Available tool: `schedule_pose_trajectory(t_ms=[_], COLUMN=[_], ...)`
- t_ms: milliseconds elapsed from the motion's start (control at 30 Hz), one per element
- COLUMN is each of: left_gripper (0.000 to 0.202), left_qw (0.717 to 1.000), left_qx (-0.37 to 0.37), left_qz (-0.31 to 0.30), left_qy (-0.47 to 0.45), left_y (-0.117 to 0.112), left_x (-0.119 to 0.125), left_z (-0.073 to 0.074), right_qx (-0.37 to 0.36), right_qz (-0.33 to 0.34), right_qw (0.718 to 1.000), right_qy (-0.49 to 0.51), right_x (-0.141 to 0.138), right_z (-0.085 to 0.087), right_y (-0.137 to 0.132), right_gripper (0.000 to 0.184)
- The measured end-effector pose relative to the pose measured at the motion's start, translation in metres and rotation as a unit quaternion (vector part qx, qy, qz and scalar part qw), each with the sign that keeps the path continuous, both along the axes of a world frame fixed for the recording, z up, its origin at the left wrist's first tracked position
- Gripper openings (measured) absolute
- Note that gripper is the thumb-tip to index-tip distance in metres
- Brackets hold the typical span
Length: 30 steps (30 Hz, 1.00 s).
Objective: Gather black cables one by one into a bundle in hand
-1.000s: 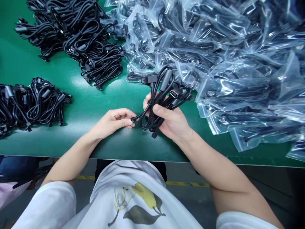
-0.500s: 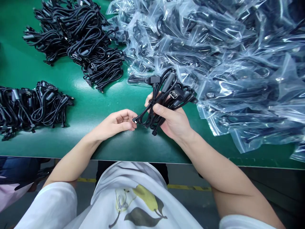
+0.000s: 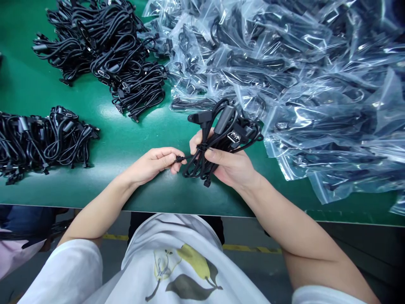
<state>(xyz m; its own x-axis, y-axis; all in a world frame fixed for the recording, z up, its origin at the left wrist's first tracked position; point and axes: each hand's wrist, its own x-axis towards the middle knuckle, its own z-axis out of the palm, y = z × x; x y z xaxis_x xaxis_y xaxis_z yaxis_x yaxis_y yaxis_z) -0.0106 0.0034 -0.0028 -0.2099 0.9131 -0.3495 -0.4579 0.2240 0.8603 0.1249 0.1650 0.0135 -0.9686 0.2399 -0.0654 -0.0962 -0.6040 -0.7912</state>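
A coiled black cable (image 3: pixel 226 122), tied round its middle, is gripped in my right hand (image 3: pixel 232 164). The thumb presses on it near the tie, and the rest of the fingers are mostly hidden behind it. A USB plug and a thick dark grey block show on the bundle's upper side. To its left, my left hand (image 3: pixel 161 162) pinches a small black connector end of the same cable between thumb and forefinger. Both hands are above the table, close to its front edge.
Clear plastic bags (image 3: pixel 303 118) holding black cables cover the table's right side and back. A heap of tied cables (image 3: pixel 110 55) lies at the back left, with a row of them (image 3: pixel 47 141) nearer on the left. The green table (image 3: pixel 139 126) ends before my shirt.
My left thumb and forefinger have closed on a connector end that was beside the fingertips before. The bundle in my right hand has turned slightly.
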Motion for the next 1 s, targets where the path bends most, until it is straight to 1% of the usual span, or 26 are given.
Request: schedule_pose_trajectory(t_ms=[133, 267, 400, 467, 533, 800, 933, 1000], left_gripper=[0.039, 0.040, 0.040, 0.040, 0.040, 0.037, 0.039, 0.040], left_qw=[1.000, 1.000, 1.000, 1.000, 1.000, 0.999, 0.997, 0.996], left_qx=[-0.007, -0.012, -0.001, 0.001, 0.004, 0.001, -0.007, -0.013], left_qz=[0.006, 0.005, 0.007, 0.001, -0.007, -0.017, -0.009, -0.004], left_qy=[-0.019, -0.024, -0.029, -0.028, -0.028, -0.045, -0.075, -0.088], left_y=[0.0002, -0.0002, -0.0006, -0.0006, -0.0006, -0.0017, -0.0002, 0.0005], left_x=[0.0002, 0.0002, 0.0006, 0.0006, 0.0004, 0.0001, 0.0021, 0.0028], left_z=[-0.0001, -0.0006, -0.0029, -0.0043, -0.0057, -0.0097, -0.0086, -0.0083], right_qx=[0.016, 0.025, 0.083, 0.116, 0.135, 0.125, 0.115, 0.104], right_qz=[0.008, 0.028, 0.049, 0.056, 0.065, 0.076, 0.088, 0.083], right_qw=[1.000, 0.999, 0.995, 0.991, 0.988, 0.989, 0.988, 0.990], right_qy=[0.021, 0.025, 0.011, 0.020, 0.039, 0.035, 0.045, 0.047], right_x=[-0.0006, -0.0012, 0.0012, 0.0031, 0.0044, 0.0058, 0.0052, 0.0045], right_z=[-0.0034, -0.0010, 0.0007, -0.0006, -0.0024, -0.0048, -0.0055, -0.0043], right_y=[0.0027, 0.0036, 0.0042, 0.0051, 0.0060, 0.0040, 0.0028, 0.0024], right_gripper=[0.019, 0.021, 0.033, 0.032, 0.028, 0.030, 0.030, 0.030])
